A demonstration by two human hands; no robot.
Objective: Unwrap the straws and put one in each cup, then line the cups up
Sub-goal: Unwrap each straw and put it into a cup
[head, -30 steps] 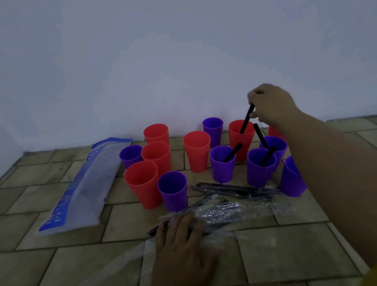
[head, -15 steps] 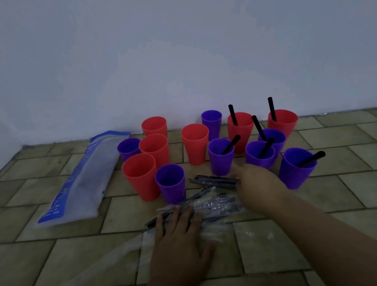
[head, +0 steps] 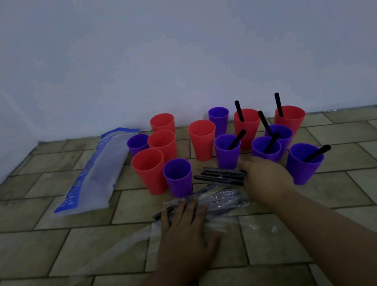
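Reaching for the loose black straws (head: 220, 177), lying bundled on the tiled floor (head: 375, 182) between the cups (head: 203, 141) and the clear wrapper (head: 221, 196). Probably handling as near-weightless, stiff, smooth and quick to roll; best pinching a single one lightly near its end and sliding it off the bundle. Covering the right ends with the right hand (head: 266, 178), back upward, hiding the fingertips and leaving unclear whether pinching anything. Pressing the crinkly wrapper down with the left hand (head: 186, 234), fingers spread flat. Standing clustered near the floor's far edge by the wall (head: 172, 50), red and purple, six holding straws, seven waiting empty. Lying to the left, a blue-and-white bag (head: 92, 175). Blurring in dim light inside the wrapper, further dark straws, too murky for counting.
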